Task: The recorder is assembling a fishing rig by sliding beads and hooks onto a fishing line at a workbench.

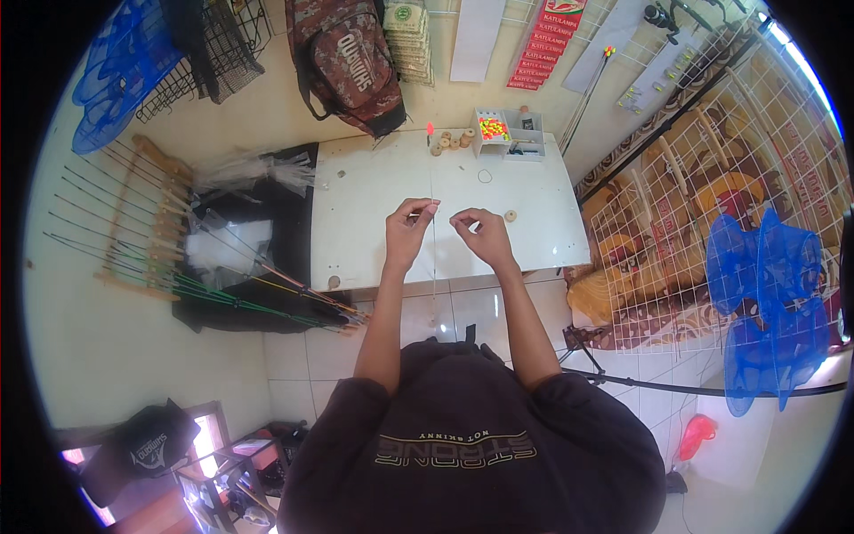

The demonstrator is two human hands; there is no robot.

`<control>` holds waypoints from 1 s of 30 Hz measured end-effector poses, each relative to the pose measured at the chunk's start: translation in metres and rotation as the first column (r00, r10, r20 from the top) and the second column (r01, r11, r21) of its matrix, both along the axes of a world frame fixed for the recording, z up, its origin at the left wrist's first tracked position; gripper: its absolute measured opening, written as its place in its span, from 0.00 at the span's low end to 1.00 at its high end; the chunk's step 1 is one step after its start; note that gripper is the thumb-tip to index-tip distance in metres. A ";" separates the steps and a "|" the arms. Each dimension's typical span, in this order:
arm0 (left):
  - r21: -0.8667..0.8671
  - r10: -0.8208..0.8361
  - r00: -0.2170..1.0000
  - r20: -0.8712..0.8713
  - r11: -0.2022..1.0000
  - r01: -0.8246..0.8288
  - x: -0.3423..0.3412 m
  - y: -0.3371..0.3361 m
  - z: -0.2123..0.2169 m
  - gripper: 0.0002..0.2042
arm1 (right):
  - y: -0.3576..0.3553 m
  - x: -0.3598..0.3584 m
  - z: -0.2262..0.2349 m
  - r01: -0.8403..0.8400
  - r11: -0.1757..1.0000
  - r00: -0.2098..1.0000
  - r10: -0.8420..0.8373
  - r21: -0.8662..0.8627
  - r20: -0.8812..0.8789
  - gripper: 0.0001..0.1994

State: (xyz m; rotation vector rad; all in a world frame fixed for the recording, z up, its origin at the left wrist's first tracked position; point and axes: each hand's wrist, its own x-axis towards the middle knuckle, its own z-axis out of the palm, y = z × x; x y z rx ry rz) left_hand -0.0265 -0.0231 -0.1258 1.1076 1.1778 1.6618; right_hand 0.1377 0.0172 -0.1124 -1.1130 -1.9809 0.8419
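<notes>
Head cam: both hands were up over the white table (374, 205), pinching a thin line (433, 240).

Left hand (406, 233) gripped its top, right hand (480, 235) pinched something tiny beside it; line hung down between them, small wooden spool (511, 215) close by.

A thin pale rod (432, 191) (barely visible) is held upright-running above the white table, pinched at the fingertips of both hands; its far end is lost near an orange float.
</notes>
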 end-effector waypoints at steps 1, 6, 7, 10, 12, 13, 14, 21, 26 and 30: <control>-0.018 0.001 1.000 -0.005 1.000 -0.001 0.001 0.000 0.002 0.08 | 0.000 0.001 -0.002 0.011 1.000 1.000 -0.010 -0.010 0.015 0.05; -0.014 0.003 1.000 0.001 1.000 -0.003 0.004 0.002 0.001 0.08 | 0.001 0.004 -0.010 0.017 1.000 0.999 -0.017 -0.008 0.036 0.05; -0.027 0.003 1.000 -0.001 1.000 -0.003 0.004 0.002 0.002 0.08 | 0.001 0.005 -0.011 0.012 1.000 0.999 -0.011 -0.022 0.040 0.05; -0.045 -0.006 1.000 0.007 0.999 0.007 0.006 0.003 0.003 0.08 | 0.002 0.007 -0.017 0.004 0.999 1.000 -0.003 -0.043 0.029 0.06; -0.017 0.004 0.999 -0.042 1.000 -0.005 0.007 0.003 0.003 0.07 | 0.001 0.008 -0.019 0.023 0.999 0.999 -0.022 -0.032 0.038 0.05; -0.019 0.005 0.999 -0.038 1.000 -0.005 0.007 0.004 0.003 0.07 | -0.001 0.008 -0.017 0.027 0.998 0.999 -0.025 -0.048 0.038 0.05; -0.019 0.004 0.999 -0.038 1.000 -0.005 0.008 0.004 0.002 0.07 | -0.002 0.009 -0.019 0.028 0.998 0.999 -0.026 -0.048 0.037 0.05; -0.036 0.005 1.000 -0.014 0.999 -0.006 0.013 0.005 0.005 0.07 | 0.000 0.015 -0.035 0.069 0.995 0.997 -0.066 -0.076 0.045 0.05; -0.053 -0.003 1.000 0.012 0.999 0.004 0.015 0.006 0.005 0.08 | -0.003 0.016 -0.036 0.092 0.994 0.993 -0.088 -0.059 0.081 0.05; -0.034 0.018 0.997 0.070 0.999 -0.016 0.015 0.007 0.001 0.10 | -0.003 0.016 -0.041 0.095 0.995 0.992 -0.093 -0.009 0.086 0.04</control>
